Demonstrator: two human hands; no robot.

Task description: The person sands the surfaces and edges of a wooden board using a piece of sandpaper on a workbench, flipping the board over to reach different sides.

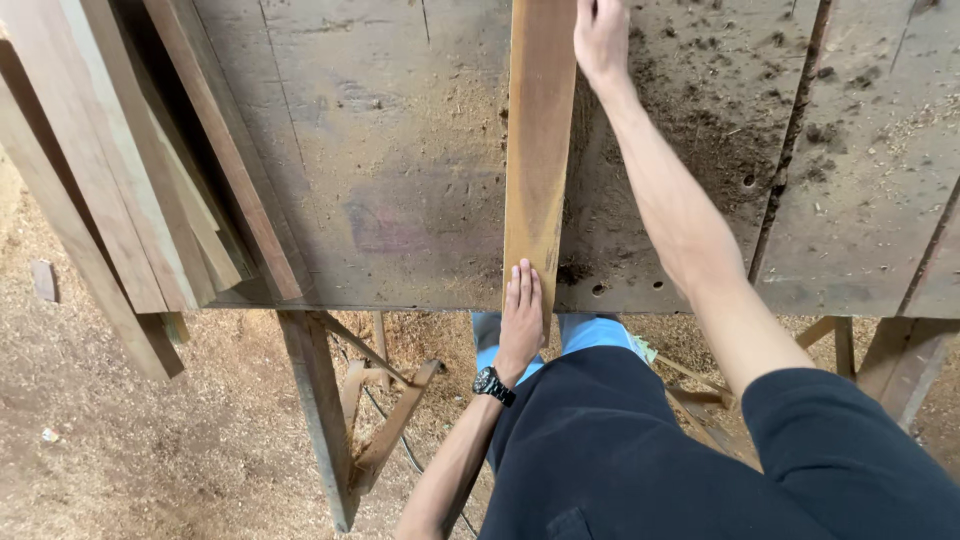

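Note:
A long narrow wooden board [538, 140] lies lengthwise on a worn, dusty workbench [380, 180], running from the near edge away to the top of the view. My left hand [521, 320], with a black wristwatch, lies flat with fingers together on the board's near end at the bench edge. My right hand [600, 38] is stretched far forward and rests against the board's right edge near the top of the frame; its fingers are partly cut off by the frame edge.
Several long planks [130, 200] lean in a stack at the left of the bench. Sawdust covers the floor [120, 430]. Wooden bench legs and braces [320, 410] stand below the edge. A dark gap [790, 140] divides the benchtop at the right.

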